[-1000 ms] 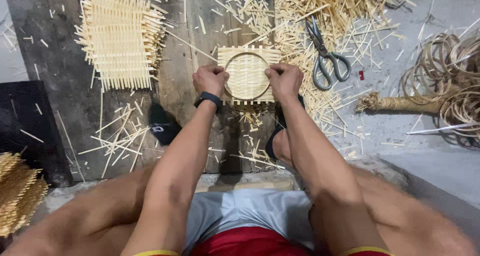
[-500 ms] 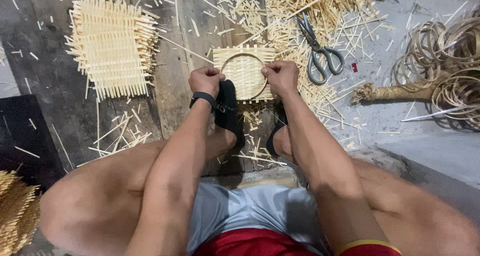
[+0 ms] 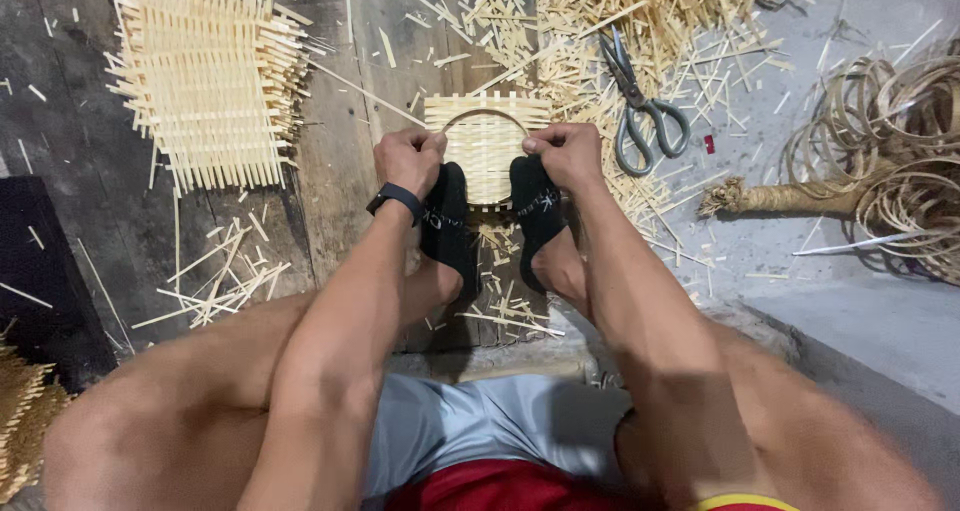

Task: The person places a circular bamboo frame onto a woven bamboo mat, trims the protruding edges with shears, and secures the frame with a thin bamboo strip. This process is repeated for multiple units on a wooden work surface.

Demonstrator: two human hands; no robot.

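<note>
Hands pinched a small woven bamboo mat (image 3: 487, 143) at centre frame: left hand (image 3: 408, 159) and right hand (image 3: 567, 152) each closed on an edge, a thin hoop (image 3: 484, 118) lying on it, socked feet (image 3: 447, 218) just below. Uneven pressure could probably have shifted the hoop or loosened strips.

Scissors (image 3: 640, 106) lie right of the woven mat (image 3: 487, 141), stacked mats (image 3: 205, 81) left.
</note>
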